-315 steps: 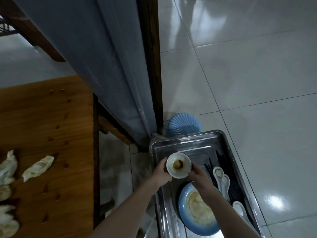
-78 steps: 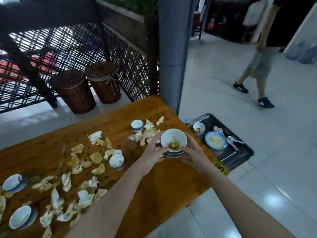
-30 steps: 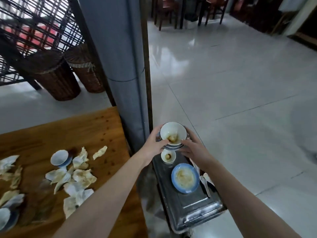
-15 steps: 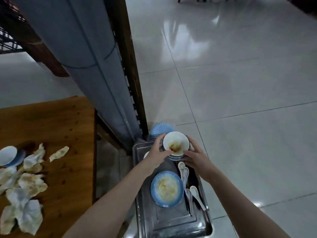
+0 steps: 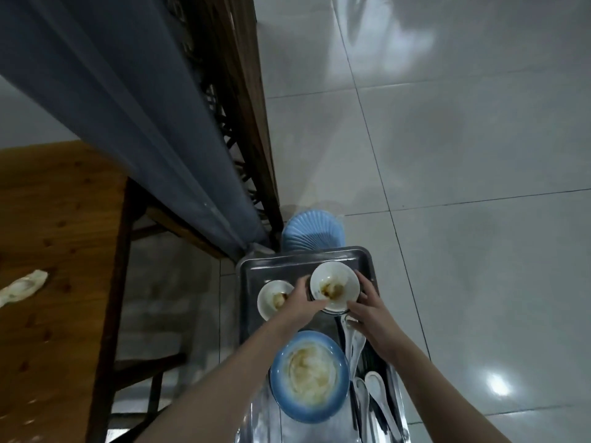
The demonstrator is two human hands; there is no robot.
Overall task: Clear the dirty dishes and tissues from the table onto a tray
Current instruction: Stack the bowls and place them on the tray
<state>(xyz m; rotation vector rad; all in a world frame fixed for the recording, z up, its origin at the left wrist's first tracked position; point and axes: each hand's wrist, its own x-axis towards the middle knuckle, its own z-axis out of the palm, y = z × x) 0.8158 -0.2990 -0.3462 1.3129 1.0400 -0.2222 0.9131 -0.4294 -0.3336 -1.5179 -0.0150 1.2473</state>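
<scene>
Now the dirty bowl (image 5: 334, 286) sits lower than half a second ago: we had it raised over the far end of the tray (image 5: 303, 258), and it has come down into the tray's far right corner. Our left hand (image 5: 300, 303) grips its left side, fingers curled round the rim. Our right hand (image 5: 367, 310) takes the right and near side, fingers curved and clamped against it. The smaller bowl (image 5: 273, 298), mostly covered by the left hand before, shows more of itself just left of the held one. The blue plate (image 5: 308, 375) lies nearer on the tray as before, with white spoons (image 5: 379, 390) along its right. Our view has tipped downward too: on the wooden surface (image 5: 57, 219) at the left only one crumpled tissue (image 5: 22, 287) is in sight, where several showed earlier.

Something thin lies under the held bowl, but the fingers cover most of it, and we cannot tell what it is or whether it touches the tray floor. Dark sticks beside the spoons are too dim to name. The tray's near end is cut off by the frame edge, and our forearms cover part of it. A blue ribbed object (image 5: 311, 231) beyond the far rim is half hidden.
</scene>
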